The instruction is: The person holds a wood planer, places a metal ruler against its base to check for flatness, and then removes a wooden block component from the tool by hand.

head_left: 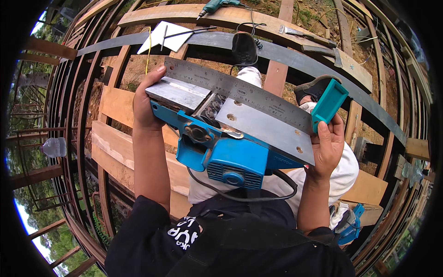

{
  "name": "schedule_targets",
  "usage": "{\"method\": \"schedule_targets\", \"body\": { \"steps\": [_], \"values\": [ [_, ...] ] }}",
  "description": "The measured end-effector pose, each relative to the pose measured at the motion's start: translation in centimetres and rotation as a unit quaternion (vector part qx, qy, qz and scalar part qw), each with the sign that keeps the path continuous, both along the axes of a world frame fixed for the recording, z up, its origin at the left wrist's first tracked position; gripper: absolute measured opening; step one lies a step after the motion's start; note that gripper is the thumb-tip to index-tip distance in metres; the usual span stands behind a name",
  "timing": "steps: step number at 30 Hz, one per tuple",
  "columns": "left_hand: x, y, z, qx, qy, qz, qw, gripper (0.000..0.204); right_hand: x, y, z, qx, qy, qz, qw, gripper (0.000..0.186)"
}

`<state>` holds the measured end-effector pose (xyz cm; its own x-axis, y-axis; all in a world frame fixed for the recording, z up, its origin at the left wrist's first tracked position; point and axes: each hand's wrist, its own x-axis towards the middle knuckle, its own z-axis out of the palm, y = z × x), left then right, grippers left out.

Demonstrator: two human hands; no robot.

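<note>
An electric planer (pixel 237 161) with a blue body lies sole up above my lap, its metal sole tilted down to the right. On edge along the sole stands the steel blade of a try square (pixel 330 100), whose teal stock sits at the right end. My left hand (pixel 146 106) grips the planer's left end, its thumb against the blade's tip. My right hand (pixel 328 147) is closed at the other end, thumb on the stock near the planer's corner; its other fingers are partly hidden. The planer's black cord (pixel 240 196) loops beneath the body.
Beyond my feet, a teal drill (pixel 219 5), a chisel (pixel 310 37) and a hammer (pixel 333 52) lie on a plank. Dark rods rest on a white sheet (pixel 161 40). Gaps show between beams. Another blue power tool (pixel 353 226) sits at lower right.
</note>
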<state>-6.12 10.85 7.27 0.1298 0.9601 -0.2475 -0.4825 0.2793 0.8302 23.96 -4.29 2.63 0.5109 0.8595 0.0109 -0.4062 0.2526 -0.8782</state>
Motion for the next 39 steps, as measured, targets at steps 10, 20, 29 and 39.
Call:
{"method": "schedule_targets", "body": {
  "steps": [10,20,29,39],
  "values": [
    [-0.9,2.0,-0.4,0.004,0.067,-0.054,0.996,0.018,-0.8,-0.2,0.6,0.015,-0.034,0.008,0.999,0.041],
    [-0.7,2.0,-0.6,0.036,0.040,-0.089,0.995,0.018,-1.2,-0.7,0.9,-0.016,-0.062,-0.002,0.998,0.042],
    [-0.5,1.9,-0.6,0.003,0.070,-0.067,0.995,0.022,-0.9,-1.5,1.3,-0.024,-0.051,0.018,0.998,0.048],
    [-0.1,1.4,-0.7,-0.027,-0.034,-0.070,0.997,0.034,-0.9,-1.3,1.3,-0.054,-0.078,0.006,0.995,0.038]
  ]
}}
